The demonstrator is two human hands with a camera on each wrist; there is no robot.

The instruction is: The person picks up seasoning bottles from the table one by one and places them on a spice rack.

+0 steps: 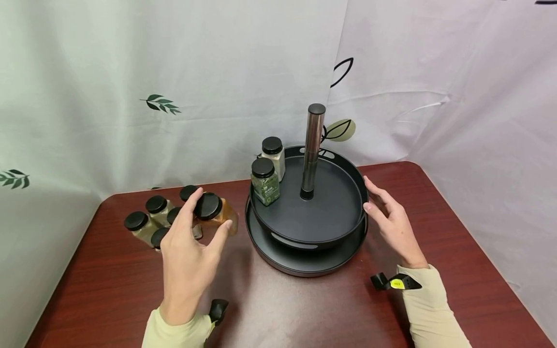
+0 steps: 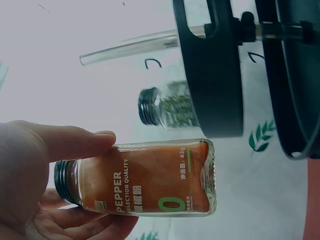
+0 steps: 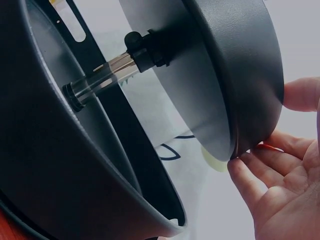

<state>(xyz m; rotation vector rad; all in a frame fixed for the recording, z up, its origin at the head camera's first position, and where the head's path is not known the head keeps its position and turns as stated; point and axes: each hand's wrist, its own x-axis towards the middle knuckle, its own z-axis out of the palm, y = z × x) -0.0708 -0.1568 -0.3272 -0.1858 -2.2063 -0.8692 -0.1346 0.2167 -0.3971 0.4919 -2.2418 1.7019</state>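
In my left hand (image 1: 189,256) I pinch a glass spice jar (image 2: 150,177) with a black lid between thumb and fingers. It holds orange-brown powder, and its label reads PEPPER. The jar is in the air, left of a black two-tier round turntable (image 1: 306,275). My right hand (image 1: 393,227) touches the outer wall of the upper tray (image 1: 330,212) at its right side, thumb apart from the fingers. In the right wrist view, fingertips (image 3: 240,167) meet the tray's lower edge. A jar of green herbs (image 1: 265,186) and a jar of pale powder (image 1: 274,157) stand on the upper tray's left side.
Several black-lidded jars (image 1: 141,227) stand grouped on the reddish-brown table (image 1: 109,285), partly hidden behind my left hand. A metal post (image 1: 311,150) rises from the upper tray's middle. White leaf-patterned cloth (image 1: 217,72) hangs behind the table and at its sides.
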